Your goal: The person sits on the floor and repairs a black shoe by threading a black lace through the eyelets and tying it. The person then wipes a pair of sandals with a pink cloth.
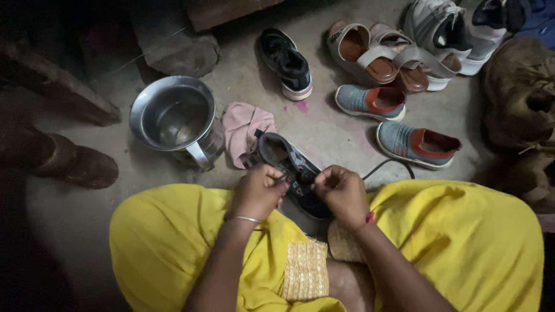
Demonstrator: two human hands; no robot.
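While the black sneaker (295, 179) rests between the knees, both hands (300, 190) pinch its laces, fingers closed.

Shoes (370, 101), mug (173, 118) on floor (324, 136)

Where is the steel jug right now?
In the head view the steel jug stands on the floor at left, just left of the pink cloth and up-left of the black shoe that both hands work on.

Two black sneakers (295, 179) (287, 62), two grey knit shoes with red lining (370, 101) (417, 144), two tan-strapped sandals (361, 53) (413, 66), one steel jug (176, 118), one pink cloth (245, 130).
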